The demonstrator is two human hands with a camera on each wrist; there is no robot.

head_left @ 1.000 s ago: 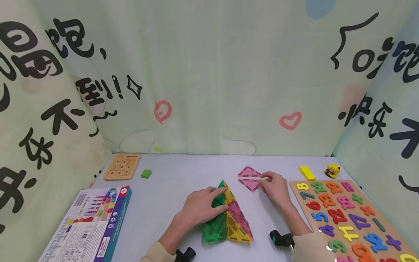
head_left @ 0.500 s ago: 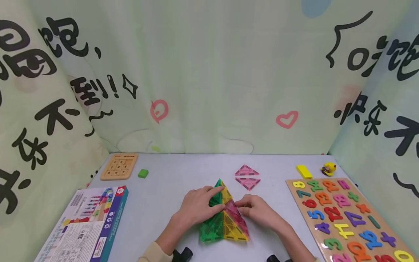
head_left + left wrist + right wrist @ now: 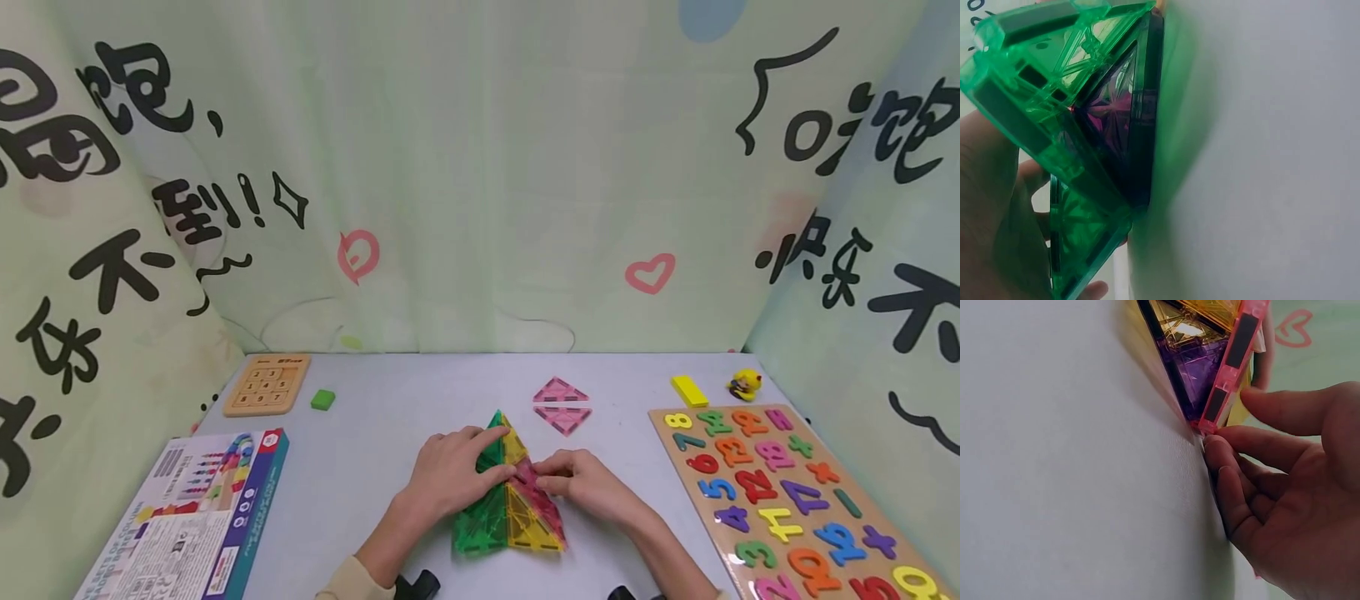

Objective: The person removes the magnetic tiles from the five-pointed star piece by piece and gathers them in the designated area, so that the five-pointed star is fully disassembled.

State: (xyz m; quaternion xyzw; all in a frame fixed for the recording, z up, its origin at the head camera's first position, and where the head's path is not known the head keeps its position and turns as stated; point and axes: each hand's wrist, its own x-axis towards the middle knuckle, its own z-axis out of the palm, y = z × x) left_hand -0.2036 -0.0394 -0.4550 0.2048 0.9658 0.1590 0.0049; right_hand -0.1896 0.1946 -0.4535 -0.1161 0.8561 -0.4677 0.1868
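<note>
**Left hand (image 3: 450, 471) and right hand (image 3: 585, 483) both on a tile shape (image 3: 519, 517)**

Head view: the tile shape, green, yellow and pink, stands on the table (image 3: 375, 467) at about 6 o'clock of the picture. From its 9 o'clock side the left hand grips it, the fingers over the green tiles (image 3: 480, 529) and the thumb at the middle seam. At 3 o'clock the right hand's bent fingertips touch the pink tile (image 3: 537, 497). Two pink triangles (image 3: 561, 389) lie just apart at 1 o'clock; a yellow block (image 3: 689, 391) and a toy figure (image 3: 745, 385) are at 2, a letter board (image 3: 738, 458) at 3, a box (image 3: 180, 517) at 9, a green block (image 3: 323, 400) and a number board (image 3: 267, 386) at 10.

Left wrist view: the green tiles lean in from 10 o'clock, the gripping fingers partly hidden behind them.

Right wrist view: the pink tile's edge comes down from 1 o'clock. The curled fingers touch its lower corner, the thumb apart from the forefinger; I cannot tell whether they pinch it.
</note>
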